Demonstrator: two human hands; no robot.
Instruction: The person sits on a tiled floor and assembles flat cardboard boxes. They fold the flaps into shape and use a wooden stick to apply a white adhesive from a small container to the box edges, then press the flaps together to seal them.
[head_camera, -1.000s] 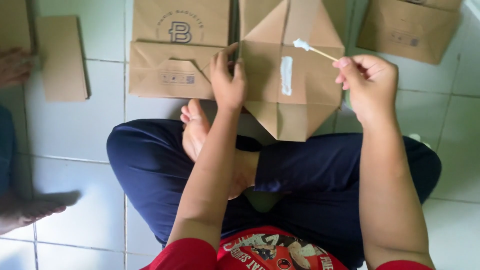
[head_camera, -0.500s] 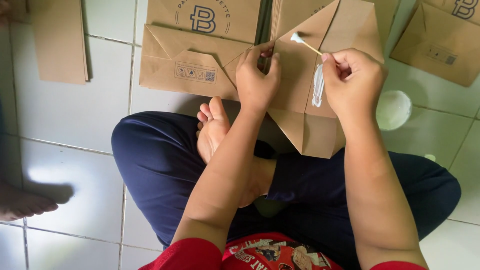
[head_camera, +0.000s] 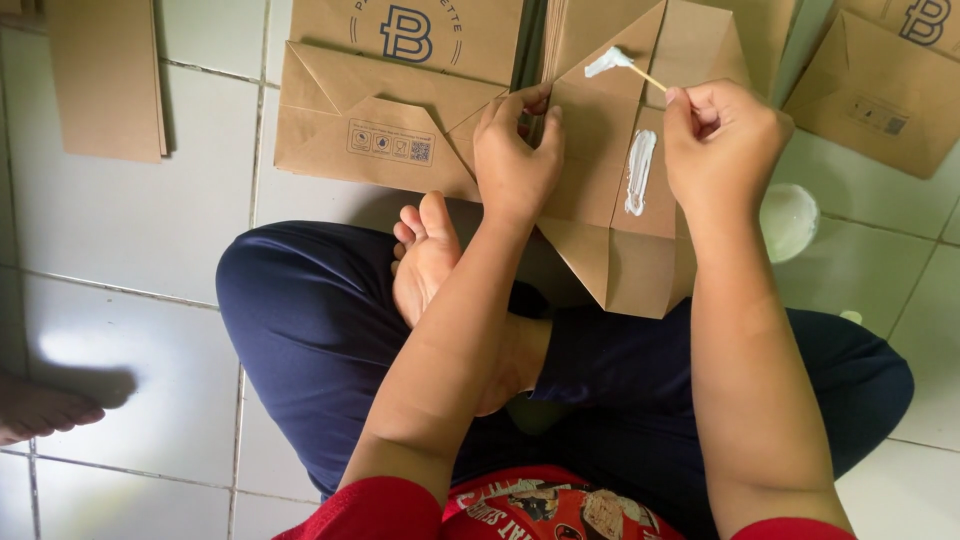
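Single head-mounted view. The camera looks steeply down at close range past the wearer's forearms and crossed legs onto the white tiled floor (head_camera: 120, 250). The folded brown paper bag (head_camera: 610, 230) lies beyond the knees, at frame top.

The top edge cuts off the folded paper bag (head_camera: 620, 170) under the hands and the printed bag (head_camera: 400, 90) beside it. The right hand (head_camera: 725, 150) hides most of the thin stick (head_camera: 650, 77). A foot (head_camera: 40, 410) enters at the left edge, its owner unseen. The small labels are too small to tell.
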